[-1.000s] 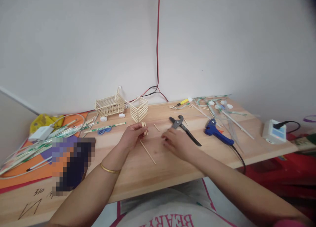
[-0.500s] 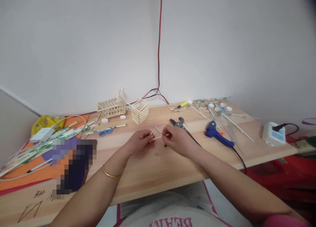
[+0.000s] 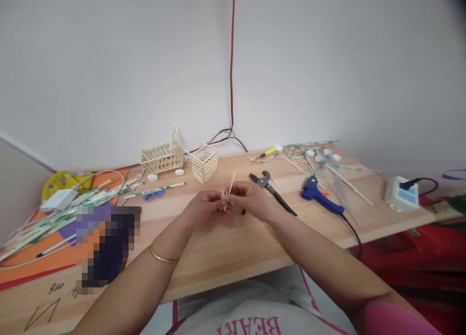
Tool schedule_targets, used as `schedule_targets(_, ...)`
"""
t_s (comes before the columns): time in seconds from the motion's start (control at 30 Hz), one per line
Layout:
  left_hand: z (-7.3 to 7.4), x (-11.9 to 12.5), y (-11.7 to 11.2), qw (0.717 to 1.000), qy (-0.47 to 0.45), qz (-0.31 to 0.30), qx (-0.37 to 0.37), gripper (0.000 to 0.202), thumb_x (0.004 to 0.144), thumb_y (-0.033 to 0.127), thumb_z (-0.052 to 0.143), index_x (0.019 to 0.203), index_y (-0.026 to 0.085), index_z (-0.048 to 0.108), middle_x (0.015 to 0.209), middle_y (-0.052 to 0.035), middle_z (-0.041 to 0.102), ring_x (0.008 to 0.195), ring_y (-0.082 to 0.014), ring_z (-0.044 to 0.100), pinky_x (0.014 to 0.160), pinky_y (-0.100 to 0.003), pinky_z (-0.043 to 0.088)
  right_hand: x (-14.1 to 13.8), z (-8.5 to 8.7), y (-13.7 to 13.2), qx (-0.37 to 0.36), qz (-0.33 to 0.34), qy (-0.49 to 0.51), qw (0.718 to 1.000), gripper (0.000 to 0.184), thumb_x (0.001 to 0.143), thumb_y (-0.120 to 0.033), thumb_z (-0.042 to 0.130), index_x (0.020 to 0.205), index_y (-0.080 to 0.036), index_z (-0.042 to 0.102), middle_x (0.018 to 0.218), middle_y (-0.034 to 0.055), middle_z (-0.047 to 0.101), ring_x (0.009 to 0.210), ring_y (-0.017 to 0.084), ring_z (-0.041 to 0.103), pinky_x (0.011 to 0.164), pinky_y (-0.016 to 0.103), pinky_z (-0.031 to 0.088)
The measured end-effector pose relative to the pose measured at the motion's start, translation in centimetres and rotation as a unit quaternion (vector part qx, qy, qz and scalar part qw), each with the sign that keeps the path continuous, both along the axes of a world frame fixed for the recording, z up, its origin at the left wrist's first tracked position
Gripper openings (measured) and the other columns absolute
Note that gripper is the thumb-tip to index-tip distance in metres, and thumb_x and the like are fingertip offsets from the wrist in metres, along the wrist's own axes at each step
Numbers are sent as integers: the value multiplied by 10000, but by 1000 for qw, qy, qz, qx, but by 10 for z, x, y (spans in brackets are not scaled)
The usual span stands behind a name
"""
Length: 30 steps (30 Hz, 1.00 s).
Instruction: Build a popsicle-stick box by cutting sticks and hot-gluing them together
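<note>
My left hand (image 3: 207, 208) is closed on several short wooden sticks, mostly hidden by the fingers. My right hand (image 3: 252, 202) meets it, fingertips pinching a thin pale wooden stick (image 3: 232, 181) that stands up slantwise between the hands. Whether this stick touches the others I cannot tell. Just right of my right hand lie dark-handled pliers (image 3: 277, 197) with their jaws pointing toward the wall. Behind the hands stands a slatted open box of sticks (image 3: 205, 166). A slatted stick cart (image 3: 163, 159) with white wheels stands to its left.
A blue glue gun (image 3: 320, 197) lies at right, its cord running over the table edge toward a white power box (image 3: 401, 195). Wrapped chopsticks (image 3: 87, 199), a yellow bag (image 3: 65, 180) and a white adapter (image 3: 60, 200) are at left. A yellow-handled cutter (image 3: 269, 152) lies near the wall.
My right hand has moved left against my left hand. The stick in its fingers has turned from nearly level to upright. My left hand has hardly moved.
</note>
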<state>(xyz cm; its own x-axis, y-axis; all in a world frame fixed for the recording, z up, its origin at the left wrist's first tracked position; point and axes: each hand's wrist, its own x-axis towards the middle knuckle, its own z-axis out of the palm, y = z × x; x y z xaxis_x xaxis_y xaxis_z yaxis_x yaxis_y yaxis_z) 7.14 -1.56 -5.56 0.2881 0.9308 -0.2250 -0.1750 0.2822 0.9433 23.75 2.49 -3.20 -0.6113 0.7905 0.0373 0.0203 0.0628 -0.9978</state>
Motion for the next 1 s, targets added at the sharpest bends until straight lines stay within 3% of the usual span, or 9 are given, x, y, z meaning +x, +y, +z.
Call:
schedule_targets(0.1, -2, -1, 1, 999, 42, -7, 12, 281, 698, 373, 682, 829, 125, 668, 770, -50, 657, 715, -141, 589, 695, -276, 458, 0, -3, -2, 19, -11, -21, 1000, 225, 755, -386, 620, 741, -162, 601, 684, 20, 641, 612, 136, 587, 595, 263, 452)
schedule_targets(0.2, 2, -5, 5, 973, 201, 10, 111, 260, 775, 380, 579, 785, 137, 671, 768, -44, 654, 727, -149, 569, 695, -278, 433, 4, -2, 1, 83, -45, -72, 993, 205, 782, -363, 595, 769, -160, 617, 690, 18, 640, 649, 136, 585, 616, 254, 446)
schedule_targets(0.3, 7, -12, 8, 859, 449, 35, 243, 239, 810, 290, 510, 678, 153, 654, 731, -45, 635, 728, -162, 540, 704, -293, 398, 8, -3, 2, 160, -66, -120, 978, 152, 819, -301, 554, 802, -163, 615, 689, 7, 627, 659, 126, 575, 630, 239, 428)
schedule_targets(0.4, 5, -18, 9, 735, 609, 9, 299, 234, 812, 207, 482, 663, 156, 656, 740, -80, 628, 764, -195, 541, 741, -326, 386, 8, -8, 0, 213, -25, -166, 963, 113, 833, -236, 534, 796, -159, 608, 702, 18, 634, 669, 130, 578, 635, 234, 415)
schedule_targets(0.5, -1, -21, 9, 695, 653, -1, 301, 203, 808, 187, 484, 742, 155, 673, 804, -105, 627, 825, -219, 549, 772, -342, 396, 6, -14, -1, 261, 9, -226, 938, 105, 828, -203, 540, 775, -151, 614, 729, 41, 646, 692, 147, 583, 639, 239, 397)
schedule_targets(0.63, -2, -19, 9, 735, 599, 43, 315, 182, 787, 203, 529, 871, 148, 681, 914, -113, 644, 899, -230, 552, 838, -367, 393, 6, -13, 1, 256, 16, -213, 943, 140, 851, -220, 513, 780, -158, 615, 724, 32, 648, 683, 146, 586, 633, 236, 397)
schedule_targets(0.7, 2, -15, 7, 803, 515, 61, 295, 207, 788, 211, 528, 912, 156, 685, 930, -93, 666, 897, -213, 570, 834, -342, 403, 9, -9, 3, 234, 14, -180, 956, 161, 866, -249, 495, 795, -167, 614, 714, 19, 650, 678, 138, 591, 637, 231, 407)
schedule_targets(0.83, 10, -2, 1, 947, 271, 18, 168, 223, 786, 299, 548, 882, 172, 704, 852, -38, 701, 791, -165, 605, 728, -264, 424, 11, -1, 6, 213, 20, -146, 966, 176, 860, -281, 508, 790, -165, 620, 703, 11, 651, 683, 128, 596, 655, 228, 420)
schedule_targets(1.0, 10, 6, -5, 982, 178, 51, 46, 222, 670, 321, 677, 804, 149, 716, 730, -20, 684, 631, -110, 548, 612, -222, 374, 9, 3, 7, 206, 35, -174, 962, 205, 845, -299, 525, 757, -149, 633, 676, 7, 623, 651, 123, 553, 590, 219, 390)
